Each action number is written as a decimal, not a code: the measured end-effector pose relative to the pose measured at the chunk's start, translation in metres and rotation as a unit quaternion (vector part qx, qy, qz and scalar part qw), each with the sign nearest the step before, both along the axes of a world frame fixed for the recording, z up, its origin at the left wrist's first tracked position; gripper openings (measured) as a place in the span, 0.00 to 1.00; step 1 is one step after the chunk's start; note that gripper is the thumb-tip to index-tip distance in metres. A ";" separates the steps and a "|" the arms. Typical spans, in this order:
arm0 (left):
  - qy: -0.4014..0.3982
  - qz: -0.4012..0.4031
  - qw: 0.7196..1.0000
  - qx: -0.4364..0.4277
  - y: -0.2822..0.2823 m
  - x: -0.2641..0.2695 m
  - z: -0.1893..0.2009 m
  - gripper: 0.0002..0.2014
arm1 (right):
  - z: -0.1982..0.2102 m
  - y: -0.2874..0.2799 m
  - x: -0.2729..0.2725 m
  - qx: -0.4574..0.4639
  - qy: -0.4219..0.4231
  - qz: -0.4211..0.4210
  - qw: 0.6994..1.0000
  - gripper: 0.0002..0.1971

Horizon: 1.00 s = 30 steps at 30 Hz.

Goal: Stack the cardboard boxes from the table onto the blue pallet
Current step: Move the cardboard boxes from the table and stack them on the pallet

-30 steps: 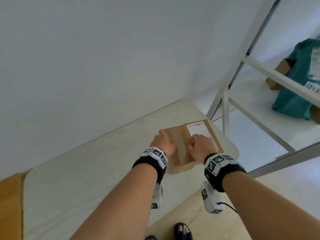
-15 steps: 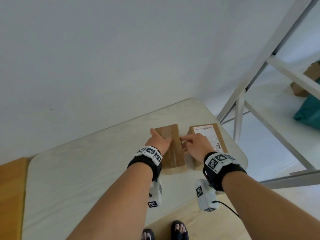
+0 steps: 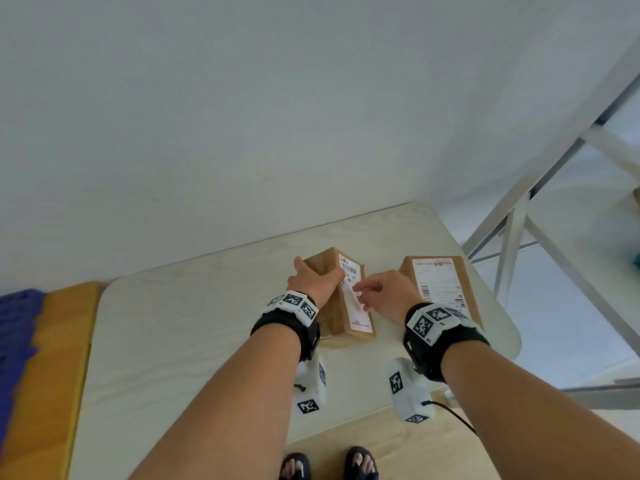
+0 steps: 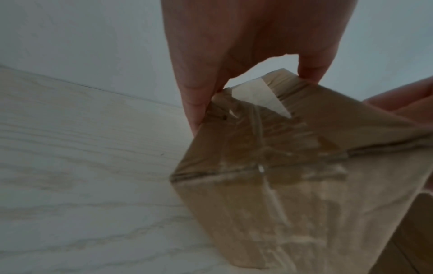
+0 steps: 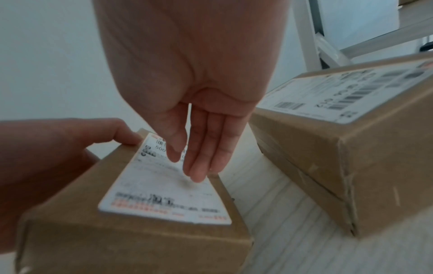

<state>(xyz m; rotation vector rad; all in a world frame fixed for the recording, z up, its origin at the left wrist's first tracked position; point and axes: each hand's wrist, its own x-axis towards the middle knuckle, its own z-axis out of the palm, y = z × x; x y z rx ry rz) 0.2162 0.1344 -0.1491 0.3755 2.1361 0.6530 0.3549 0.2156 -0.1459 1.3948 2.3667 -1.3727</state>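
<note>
Two brown cardboard boxes lie on the pale table. My left hand grips the smaller box at its far end, thumb on its left side and fingers over the top; the box is tilted. My right hand stays open, its straight fingers touching the white label on that box. The larger labelled box sits untouched to the right. A corner of the blue pallet shows at the far left.
An orange-yellow strip lies between the table and the pallet. A white metal frame stands past the table's right end. A white wall runs behind the table. My sandalled feet are at the near edge.
The smaller box has moved left, away from the larger one, and turned so its label shows. My view has swung left, bringing the pallet into sight.
</note>
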 end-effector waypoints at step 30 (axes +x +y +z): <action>0.048 0.243 0.925 0.289 -0.312 -0.054 0.146 0.13 | 0.118 -0.246 -0.112 -0.140 0.143 0.118 0.973 0.25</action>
